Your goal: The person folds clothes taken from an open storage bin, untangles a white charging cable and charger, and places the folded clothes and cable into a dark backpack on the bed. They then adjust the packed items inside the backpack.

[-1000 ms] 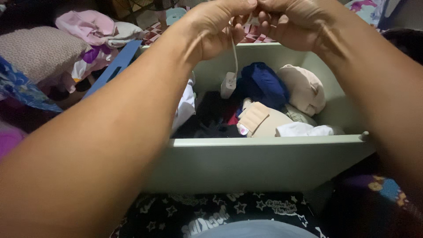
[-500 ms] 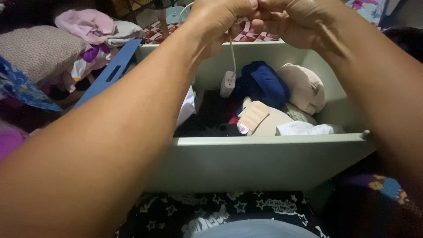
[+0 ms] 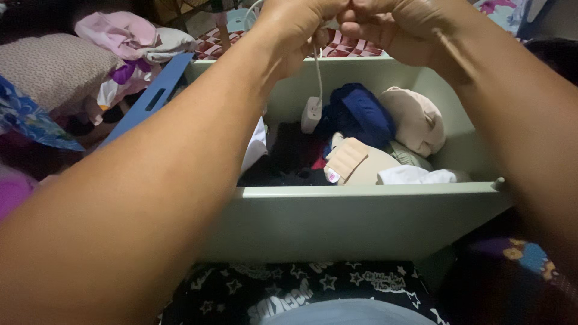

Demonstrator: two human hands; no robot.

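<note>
Hands: left hand [image 3: 298, 21] & right hand [image 3: 391, 27] raised together, both pinching white cord [image 3: 318, 72].
Cord: thin, hangs straight; small white plug [image 3: 311, 114] dangles over open drawer [image 3: 361, 219].

Pale green drawer [image 3: 361, 216], pulled open. Inside: navy garment [image 3: 355, 114], beige padded cup [image 3: 415, 117], tan folded piece [image 3: 355, 162], white cloth [image 3: 415, 176], dark clothes at left. Outside, left: speckled pillow [image 3: 54, 66], pink clothes [image 3: 117, 33], blue plastic panel w/ slot [image 3: 153, 96]. Below: black star-print fabric [image 3: 301, 289].
</note>
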